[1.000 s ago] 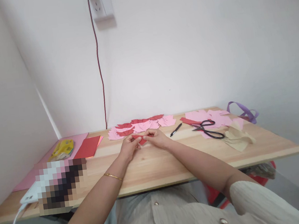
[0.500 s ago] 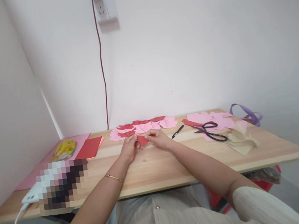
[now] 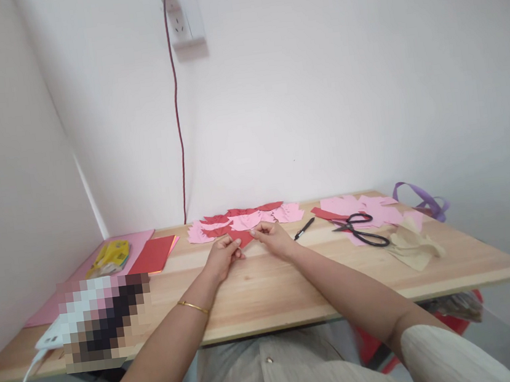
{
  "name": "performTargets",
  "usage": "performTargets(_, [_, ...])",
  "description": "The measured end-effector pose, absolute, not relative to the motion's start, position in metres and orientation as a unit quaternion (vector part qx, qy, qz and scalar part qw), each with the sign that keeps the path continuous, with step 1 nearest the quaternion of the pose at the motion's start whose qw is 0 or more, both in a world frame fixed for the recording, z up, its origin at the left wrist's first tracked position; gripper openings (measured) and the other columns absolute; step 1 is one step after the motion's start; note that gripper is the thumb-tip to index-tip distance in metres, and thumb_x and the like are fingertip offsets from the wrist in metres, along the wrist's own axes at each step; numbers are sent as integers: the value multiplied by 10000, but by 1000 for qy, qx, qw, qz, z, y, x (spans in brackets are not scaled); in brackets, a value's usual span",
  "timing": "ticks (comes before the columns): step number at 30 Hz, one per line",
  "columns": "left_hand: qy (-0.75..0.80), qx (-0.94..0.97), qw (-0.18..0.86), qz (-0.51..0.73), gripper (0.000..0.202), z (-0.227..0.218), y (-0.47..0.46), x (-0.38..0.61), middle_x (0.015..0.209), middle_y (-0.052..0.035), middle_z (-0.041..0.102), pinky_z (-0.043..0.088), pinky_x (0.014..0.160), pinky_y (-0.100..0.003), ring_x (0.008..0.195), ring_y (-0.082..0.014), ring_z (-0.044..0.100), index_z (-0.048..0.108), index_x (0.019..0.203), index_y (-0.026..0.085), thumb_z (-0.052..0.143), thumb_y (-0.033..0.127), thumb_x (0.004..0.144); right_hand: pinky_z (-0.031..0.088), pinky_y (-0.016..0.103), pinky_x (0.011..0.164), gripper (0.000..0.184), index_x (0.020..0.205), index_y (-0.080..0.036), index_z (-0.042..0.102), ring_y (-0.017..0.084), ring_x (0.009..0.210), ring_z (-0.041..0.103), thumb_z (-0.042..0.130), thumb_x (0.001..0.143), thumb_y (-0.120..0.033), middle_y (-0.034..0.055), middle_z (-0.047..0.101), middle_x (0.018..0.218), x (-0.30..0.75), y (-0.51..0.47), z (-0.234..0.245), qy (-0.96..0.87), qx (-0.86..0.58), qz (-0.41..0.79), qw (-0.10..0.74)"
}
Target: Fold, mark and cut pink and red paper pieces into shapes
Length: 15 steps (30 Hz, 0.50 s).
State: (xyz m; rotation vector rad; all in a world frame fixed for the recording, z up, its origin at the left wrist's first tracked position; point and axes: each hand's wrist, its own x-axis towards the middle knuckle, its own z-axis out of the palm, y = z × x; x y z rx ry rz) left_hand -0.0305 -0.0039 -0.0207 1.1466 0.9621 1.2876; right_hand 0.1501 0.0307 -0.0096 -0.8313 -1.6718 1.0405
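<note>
A small piece of red paper (image 3: 244,239) is held between both hands over the middle of the table. My left hand (image 3: 224,255) pinches its left side, the thumb lying on top. At its upper right, my right hand (image 3: 270,237) grips the edge between thumb and fingers. Part of the paper is covered by the fingers. Just behind the hands lie several cut pink paper pieces (image 3: 289,212) and red paper pieces (image 3: 214,219) with jagged edges. Right of my right hand rests a black pen (image 3: 305,228).
Black-handled scissors (image 3: 367,239) lie among pink paper scraps (image 3: 373,206) on the right. Beyond are crumpled beige paper (image 3: 413,246) and a purple ribbon (image 3: 417,192). On the left sit red paper sheets (image 3: 154,255), a yellow packet (image 3: 111,258) and a white power strip (image 3: 49,334).
The red paper has turned slightly and shows more of its surface. My left thumb now lies on top of it. The whole view has shifted a little downward in the frame.
</note>
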Motion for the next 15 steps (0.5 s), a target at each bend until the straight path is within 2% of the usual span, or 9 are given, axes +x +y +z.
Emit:
performTargets(4, [417,465,544,561,360,-21,-2,-32,499,21,561,510,592,-274,494,-119,564,448,632,184,753,374,650,348,241,599,284,719,-155,585,103,611,439,626,751,-435,-26,511,647,150,32,-12,-703,-339,427,456])
performTargets(10, [401,429,548,596,314,-18,-1,-31,521,38,535,541,644,-300,523,-100,538,510,671,167,771,330,608,394,249,633,216,865,-166,615,105,632,491,607,752,-350,-16,571,716,148,34,-14,-703,-296,463,450])
performTargets(15, [383,425,571,588,261,-16,-2,-30,565,35,523,540,646,-293,560,-98,536,530,693,162,752,278,623,440,265,677,296,1005,-180,587,102,658,525,629,733,-290,-12,582,788,148,36,-14,-680,-282,485,472])
